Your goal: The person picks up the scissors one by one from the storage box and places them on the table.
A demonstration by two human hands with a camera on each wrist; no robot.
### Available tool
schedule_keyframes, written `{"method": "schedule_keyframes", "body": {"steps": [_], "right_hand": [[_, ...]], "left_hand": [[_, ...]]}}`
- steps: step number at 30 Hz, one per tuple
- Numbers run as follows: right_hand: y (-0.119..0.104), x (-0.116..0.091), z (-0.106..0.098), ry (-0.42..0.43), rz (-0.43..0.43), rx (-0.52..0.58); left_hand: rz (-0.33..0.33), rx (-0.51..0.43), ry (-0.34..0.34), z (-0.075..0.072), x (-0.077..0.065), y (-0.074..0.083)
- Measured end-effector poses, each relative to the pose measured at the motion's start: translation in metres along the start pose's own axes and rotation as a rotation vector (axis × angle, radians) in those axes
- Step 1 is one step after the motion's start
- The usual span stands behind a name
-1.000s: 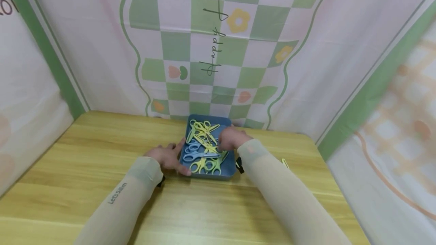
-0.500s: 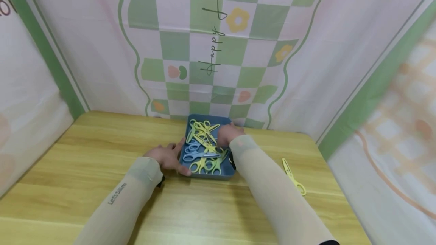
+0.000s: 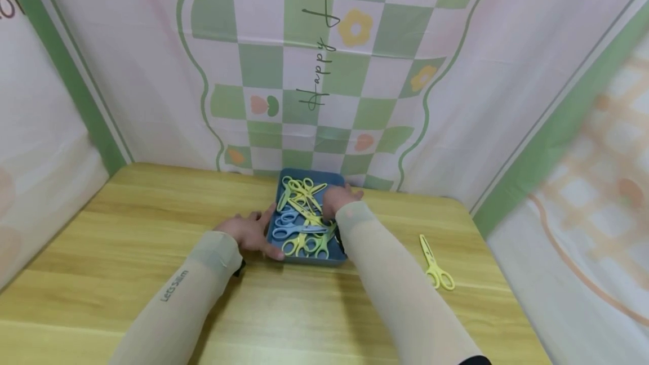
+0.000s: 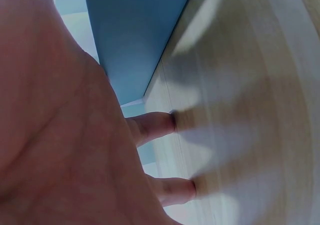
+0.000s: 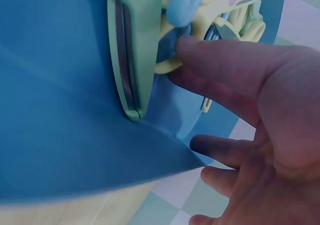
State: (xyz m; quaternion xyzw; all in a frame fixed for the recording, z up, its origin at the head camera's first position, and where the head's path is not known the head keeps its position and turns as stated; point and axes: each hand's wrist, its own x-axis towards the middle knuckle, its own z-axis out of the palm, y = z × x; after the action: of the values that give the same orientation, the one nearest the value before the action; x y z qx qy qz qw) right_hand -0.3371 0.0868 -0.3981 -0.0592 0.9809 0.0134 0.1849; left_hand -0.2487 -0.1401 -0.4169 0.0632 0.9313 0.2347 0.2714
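A blue tray [image 3: 310, 261] holds a heap of scissors in yellow, blue and green. My left hand [image 3: 248, 233] lies along the tray's left side, its thumb at the near left corner and its other fingers spread. In the left wrist view two fingertips [image 4: 165, 125] touch the table beside the tray wall [image 4: 135, 30]. Reaching in over the right side, my right hand [image 3: 338, 199] pinches the yellow handle loop [image 5: 169, 66] of a pair of scissors between thumb and index finger. Beside that loop lie green scissors [image 5: 142, 50]; the remaining fingers hang near the tray's rim.
One pair of yellow scissors [image 3: 433, 263] lies on the wooden table [image 3: 152, 213], right of my right forearm. A checkered cloth [image 3: 314, 72] hangs just behind the tray, and more cloth closes off the left and right sides.
My right hand and forearm have shifted left, deeper over the tray, bringing the yellow scissors on the table into full view. My left hand has stayed in place.
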Motion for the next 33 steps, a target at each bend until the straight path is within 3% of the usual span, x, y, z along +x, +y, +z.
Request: {"method": "schedule_keyframes", "body": {"steps": [9,19,26,33], "right_hand": [[-0.002,0.001,0.0,0.006,0.021,-0.009],[0.0,0.0,-0.003,0.022,-0.024,-0.063],[0.004,-0.003,-0.006,0.085,-0.107,-0.052],[0.008,-0.002,-0.006,0.162,-0.129,-0.061]], "left_hand": [[-0.017,0.02,-0.019,-0.001,0.0,0.001],[-0.01,-0.017,-0.006,-0.001,-0.002,0.001],[-0.003,-0.015,0.008,0.002,-0.001,0.0],[0.006,-0.009,0.007,0.001,-0.002,0.0]]}}
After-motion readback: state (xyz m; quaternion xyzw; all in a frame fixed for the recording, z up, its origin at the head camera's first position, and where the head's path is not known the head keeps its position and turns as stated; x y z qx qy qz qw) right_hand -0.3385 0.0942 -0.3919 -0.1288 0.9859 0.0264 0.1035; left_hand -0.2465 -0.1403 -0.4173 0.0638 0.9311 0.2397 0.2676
